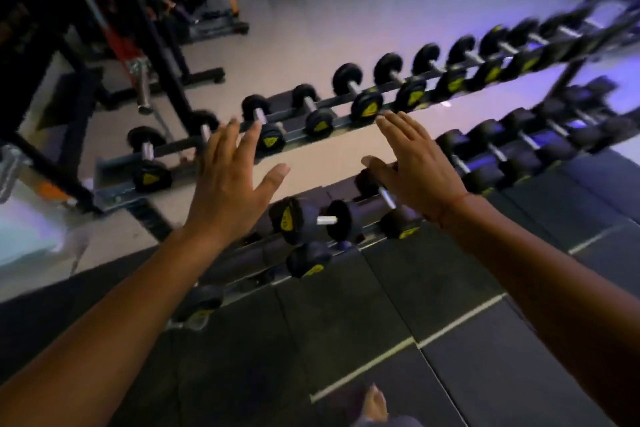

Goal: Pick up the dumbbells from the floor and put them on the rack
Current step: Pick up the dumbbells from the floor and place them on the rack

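I hold my left hand (228, 180) and right hand (417, 166) empty at mid-frame, fingers spread wide, above the dumbbell (308, 220) lying crooked on the lower rack (450, 80) rail, which I judge needs straightening by its handle to sit square.

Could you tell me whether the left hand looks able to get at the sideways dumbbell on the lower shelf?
Probably yes: the left hand is open and empty, and nothing covers the dumbbell.
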